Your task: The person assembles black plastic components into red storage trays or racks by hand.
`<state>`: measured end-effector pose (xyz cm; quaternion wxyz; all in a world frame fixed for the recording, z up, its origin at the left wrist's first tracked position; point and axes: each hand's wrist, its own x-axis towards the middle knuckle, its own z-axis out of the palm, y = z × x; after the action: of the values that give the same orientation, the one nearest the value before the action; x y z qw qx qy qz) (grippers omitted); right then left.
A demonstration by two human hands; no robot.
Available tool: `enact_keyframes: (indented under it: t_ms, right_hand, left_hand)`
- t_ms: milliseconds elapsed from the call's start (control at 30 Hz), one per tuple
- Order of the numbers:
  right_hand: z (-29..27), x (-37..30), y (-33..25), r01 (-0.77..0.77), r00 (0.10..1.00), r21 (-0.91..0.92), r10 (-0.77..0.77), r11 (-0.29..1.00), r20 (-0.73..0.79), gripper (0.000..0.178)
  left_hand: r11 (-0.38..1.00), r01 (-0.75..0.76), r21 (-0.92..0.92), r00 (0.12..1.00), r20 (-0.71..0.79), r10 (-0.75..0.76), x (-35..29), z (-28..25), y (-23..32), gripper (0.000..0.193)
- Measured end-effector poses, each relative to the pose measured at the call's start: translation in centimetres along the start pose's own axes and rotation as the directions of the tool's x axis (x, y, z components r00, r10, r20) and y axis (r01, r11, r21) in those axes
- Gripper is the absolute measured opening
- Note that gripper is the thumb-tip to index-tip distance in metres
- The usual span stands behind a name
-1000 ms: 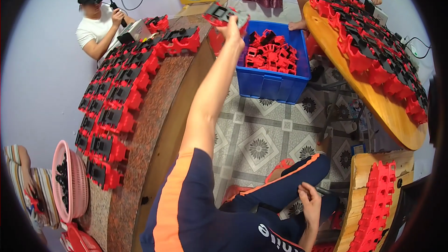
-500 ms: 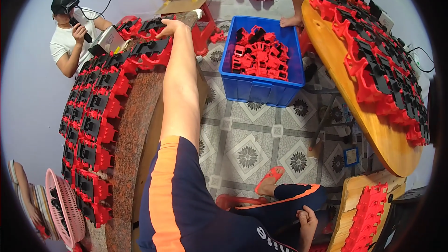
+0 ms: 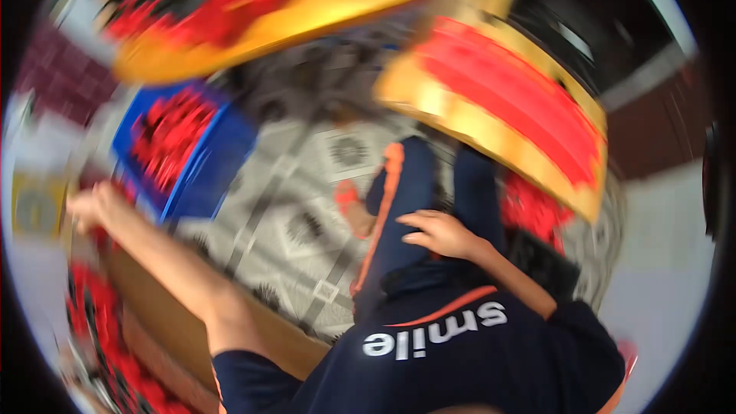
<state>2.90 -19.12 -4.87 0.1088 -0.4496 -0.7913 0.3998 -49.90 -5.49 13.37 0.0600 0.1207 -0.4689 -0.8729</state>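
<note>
My left arm stretches out to the far left, and my left hand (image 3: 90,205) is beside the far end of a table (image 3: 161,291) lined with red and black plastic parts (image 3: 115,337). Motion smears its fingers, so whether anything is in them is hidden. My right hand (image 3: 441,234) rests over my thigh, fingers stretched out and nothing visible in them. Nearest to my left hand on the floor stands a blue bin (image 3: 218,157) with loose red plastic parts (image 3: 172,138) heaped inside.
Across the top, a rounded wooden tabletop (image 3: 322,11) carries more red and black parts (image 3: 222,0); part of another person shows beside it. A wooden board (image 3: 399,96) in front of my knees holds red parts (image 3: 510,100) in rows. Red pieces (image 3: 533,207) lie under it.
My view has swung to the right, bringing the wooden board and my lap toward the middle and the left table toward the edge. My left arm remains outstretched; my right hand stays at my lap.
</note>
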Motion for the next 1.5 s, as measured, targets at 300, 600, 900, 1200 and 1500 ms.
enact_keyframes:
  t_ms: [300, 600, 900, 1200, 1500]
  right_hand:
    - [-6.9, -15.7, 5.2, -0.395, 0.037, -0.019, -0.005, 0.919, -0.999, 0.046]
    - [-13.2, -22.2, 18.1, 0.396, -0.052, 0.439, 0.497, 0.806, -0.866, 0.027]
    - [-18.3, -25.0, 6.7, -0.035, 0.553, -0.519, -0.416, 0.854, -0.722, 0.017]
    - [-36.1, -18.8, 25.4, -0.194, 0.662, -0.115, 0.043, 0.974, -0.748, 0.02]
    - [-37.1, -18.2, 24.7, -0.25, 0.578, -0.197, -0.018, 0.948, -0.816, 0.02]
  left_hand:
    - [0.971, -0.045, -0.234, -0.355, 0.913, 0.203, -50.3, -22.9, -8.3, 0.032]
    - [0.597, -0.167, -0.785, -0.863, 0.41, 0.297, -63.6, -31.9, -8.5, 0.047]
    - [0.708, 0.336, 0.622, -0.732, 0.645, -0.219, -62.1, -31.5, -1.4, 0.104]
    - [0.468, 0.291, 0.835, -0.689, 0.522, -0.503, -54.7, -29.5, -5.4, 0.083]
    - [0.444, 0.407, 0.798, -0.551, 0.603, -0.577, -54.4, -27.8, -5.0, 0.067]
